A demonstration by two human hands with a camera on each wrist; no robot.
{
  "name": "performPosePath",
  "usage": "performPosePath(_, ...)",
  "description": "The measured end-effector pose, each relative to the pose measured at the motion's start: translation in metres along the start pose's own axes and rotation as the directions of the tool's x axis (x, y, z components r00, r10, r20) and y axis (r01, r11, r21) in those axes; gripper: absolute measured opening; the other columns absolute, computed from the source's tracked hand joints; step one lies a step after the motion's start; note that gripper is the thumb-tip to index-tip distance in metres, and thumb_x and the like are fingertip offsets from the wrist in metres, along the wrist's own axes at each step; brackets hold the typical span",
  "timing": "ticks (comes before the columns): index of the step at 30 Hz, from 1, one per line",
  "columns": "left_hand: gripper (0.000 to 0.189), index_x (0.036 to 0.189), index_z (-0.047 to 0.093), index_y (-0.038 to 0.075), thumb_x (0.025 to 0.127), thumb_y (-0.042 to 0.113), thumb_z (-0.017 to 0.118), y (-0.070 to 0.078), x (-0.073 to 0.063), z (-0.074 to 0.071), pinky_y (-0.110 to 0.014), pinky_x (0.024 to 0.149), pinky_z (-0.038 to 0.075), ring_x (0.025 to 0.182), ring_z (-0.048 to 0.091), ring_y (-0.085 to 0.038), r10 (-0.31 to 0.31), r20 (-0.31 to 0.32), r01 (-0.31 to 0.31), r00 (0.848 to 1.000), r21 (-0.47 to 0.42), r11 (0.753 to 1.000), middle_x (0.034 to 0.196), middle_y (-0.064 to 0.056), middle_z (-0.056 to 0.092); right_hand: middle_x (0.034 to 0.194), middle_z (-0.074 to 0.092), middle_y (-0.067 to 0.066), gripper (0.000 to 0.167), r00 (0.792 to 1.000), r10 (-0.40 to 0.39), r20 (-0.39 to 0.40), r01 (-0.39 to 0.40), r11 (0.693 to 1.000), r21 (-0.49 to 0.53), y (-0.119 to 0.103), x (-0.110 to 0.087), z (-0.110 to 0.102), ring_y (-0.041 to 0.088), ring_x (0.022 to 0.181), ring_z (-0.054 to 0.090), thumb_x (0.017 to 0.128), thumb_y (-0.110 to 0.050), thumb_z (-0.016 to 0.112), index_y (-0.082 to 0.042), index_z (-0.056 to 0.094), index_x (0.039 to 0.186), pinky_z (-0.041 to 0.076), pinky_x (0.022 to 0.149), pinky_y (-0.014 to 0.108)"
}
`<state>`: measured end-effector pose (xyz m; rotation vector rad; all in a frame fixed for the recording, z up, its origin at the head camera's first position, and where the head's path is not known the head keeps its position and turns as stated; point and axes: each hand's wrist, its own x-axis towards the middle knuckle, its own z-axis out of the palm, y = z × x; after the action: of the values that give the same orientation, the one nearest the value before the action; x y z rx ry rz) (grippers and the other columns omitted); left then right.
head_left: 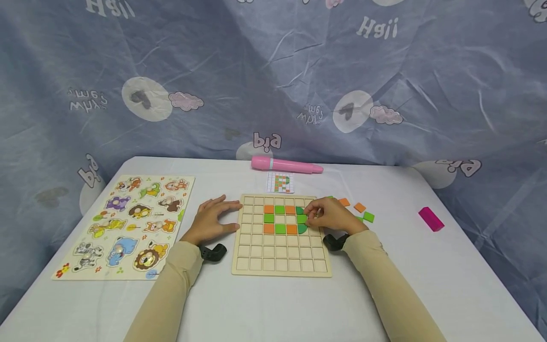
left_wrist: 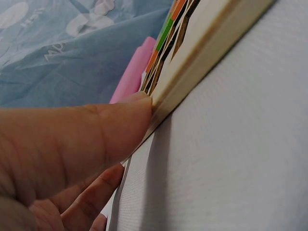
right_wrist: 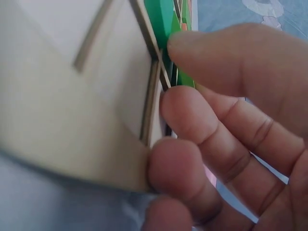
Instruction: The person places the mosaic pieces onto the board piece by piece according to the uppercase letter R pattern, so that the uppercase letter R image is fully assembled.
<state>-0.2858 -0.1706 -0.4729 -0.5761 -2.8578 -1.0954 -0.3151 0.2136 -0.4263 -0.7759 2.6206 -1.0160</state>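
Note:
A pale wooden grid board (head_left: 279,267) lies before me, with orange, light green and dark green tiles forming a ring in its cells. My left hand (head_left: 210,219) rests at the board's left edge, fingers spread; its thumb tip (left_wrist: 137,108) touches the side of the frame. Over the right side of the ring, my right hand (head_left: 331,214) pinches a light green square tile (head_left: 301,219) between thumb and fingers. Up close, the thumb (right_wrist: 216,55) lies against the green, while the fingertips (right_wrist: 185,108) sit low at the grid walls. A dark green rounded tile (head_left: 302,229) shows just below.
Behind the board lie a small pattern card (head_left: 280,182) and a pink marker-shaped object (head_left: 286,165). Loose orange (head_left: 360,207) and green tiles (head_left: 369,217) are scattered to the right, with a magenta block (head_left: 431,219) farther out. An animal puzzle board (head_left: 124,228) covers the left side.

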Motion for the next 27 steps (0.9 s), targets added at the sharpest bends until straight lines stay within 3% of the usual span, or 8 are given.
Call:
performPosePath(15,0.060,0.145,0.069,0.010,0.089,0.026,0.084,0.000,-0.001,0.000,-0.063,0.131,0.010,0.160,0.031,-0.043,-0.007,0.003,0.007,1.000,0.008,1.000,0.156,-0.012,0.061,0.089,0.072,-0.001,0.027,0.999,-0.025,0.021,0.023,0.997,0.079,0.003,-0.006,-0.004,0.015,0.075,0.060,0.093,-0.005,0.082,0.003,0.076,0.118,0.053,0.071,0.026)
performPosePath(27,0.060,0.145,0.069,0.010,0.089,0.027,0.085,0.001,-0.001,0.000,-0.063,0.131,0.011,0.160,0.031,-0.043,-0.008,0.002,0.008,1.000,0.010,1.000,0.156,-0.012,0.061,0.091,0.069,0.006,0.031,0.987,0.068,-0.148,-0.032,0.973,0.230,0.026,-0.043,-0.021,0.011,0.068,0.056,0.099,-0.004,0.075,0.008,0.071,0.128,0.049,0.062,0.022)
